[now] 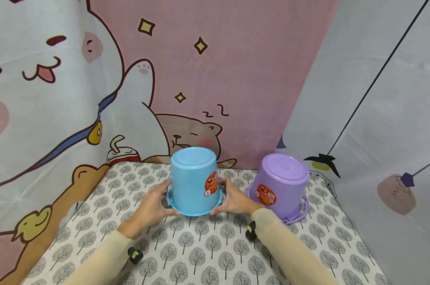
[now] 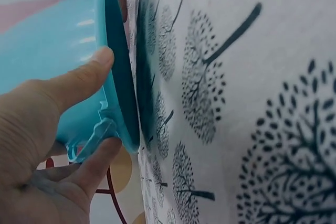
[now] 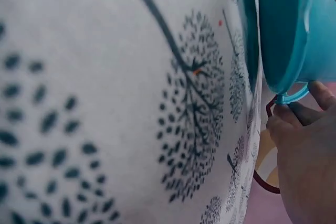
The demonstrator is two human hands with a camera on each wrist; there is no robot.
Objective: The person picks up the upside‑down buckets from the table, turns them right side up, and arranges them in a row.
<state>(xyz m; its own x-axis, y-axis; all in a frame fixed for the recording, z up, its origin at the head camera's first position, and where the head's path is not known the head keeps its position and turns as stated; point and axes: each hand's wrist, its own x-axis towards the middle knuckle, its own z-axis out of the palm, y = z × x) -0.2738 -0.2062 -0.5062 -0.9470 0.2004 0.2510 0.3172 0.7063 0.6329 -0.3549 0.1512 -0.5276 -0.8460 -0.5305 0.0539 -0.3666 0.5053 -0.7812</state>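
Note:
A light blue bucket [image 1: 193, 186] is upside down in front of me, its base facing up and a red sticker on its side. My left hand [image 1: 151, 205] grips it by the rim at the left, the thumb [image 2: 86, 80] on the outer wall by the lip and the fingers near the handle joint. At the right side, my right hand [image 1: 235, 200] holds the rim in the same way. Both wrist views show the bucket's open mouth close over the cloth, with a gap under part of the lip.
A purple bucket [image 1: 285, 178], also upside down, stands on the right of the table with its handle [image 1: 302, 213] toward the front. Tree-print cloth [image 1: 197, 257] covers the table. Cartoon-print curtains [image 1: 257, 79] hang behind and along both sides.

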